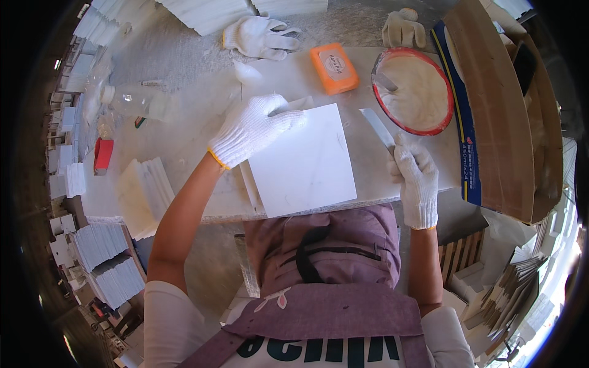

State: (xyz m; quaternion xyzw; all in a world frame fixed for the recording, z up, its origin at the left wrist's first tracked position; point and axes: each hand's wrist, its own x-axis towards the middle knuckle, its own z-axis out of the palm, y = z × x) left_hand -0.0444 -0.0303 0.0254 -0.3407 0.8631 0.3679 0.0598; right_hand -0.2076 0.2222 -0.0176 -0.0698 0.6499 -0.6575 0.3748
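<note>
My left hand (261,126), in a white knitted glove with a yellow cuff edge, grips a square white tile (307,168) by its upper left corner. Under that tile, the edge of another pale piece (250,187) shows along the left side. The fingers of my gloved right hand (414,175) are closed round a putty knife (378,130), its flat metal blade pointing up and left. Just beyond the blade stands a red-rimmed bowl (450,101) holding creamy white paste (417,92). The knife's handle is mostly hidden in my fist.
An orange hand pad (334,69) and two spare gloves (261,38) (404,29) lie at the back. A cardboard box (500,122) stands on the right. To the left are a clear plastic bottle (138,103), a red object (102,156) and a leaning stack of tiles (147,190).
</note>
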